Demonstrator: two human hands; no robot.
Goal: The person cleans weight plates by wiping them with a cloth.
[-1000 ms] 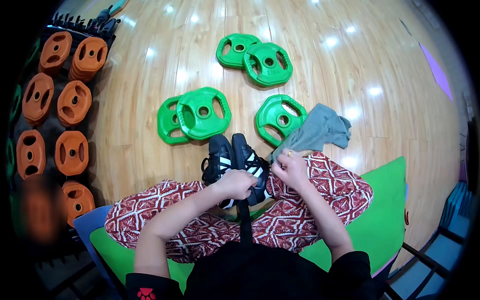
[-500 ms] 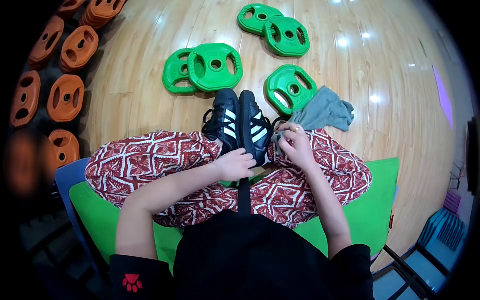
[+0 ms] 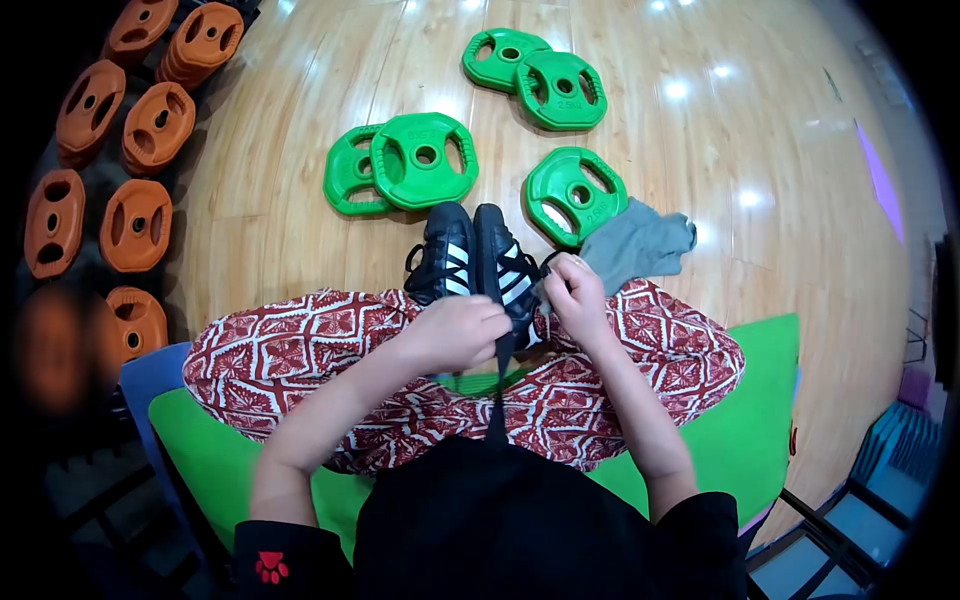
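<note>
Shifted slightly toward the toes of the black shoes (image 3: 448,255), the left hand (image 3: 462,330) curls; the right hand (image 3: 577,297) bunches beside the grey cloth (image 3: 640,243). Their grip is unclear. Green plates (image 3: 424,160) lie on the wooden floor (image 3: 290,240), orange plates (image 3: 136,225) left.

A: Right hand (image 3: 460,330) hides the heel of the right shoe (image 3: 445,262). Its fingertips are mostly hidden, grip on the black strap (image 3: 499,400) unclear.

B: Left hand (image 3: 577,300), same: curled, can't tell what's pinched. Near end of the grey cloth (image 3: 640,245) gets lost behind it.

A: Out past the right hand, blurred patch (image 3: 60,350) over the orange plates (image 3: 137,225). Farthest ones cut off.

B: Far beyond the left hand, teal stack (image 3: 890,450) fades into dark rim.
</note>
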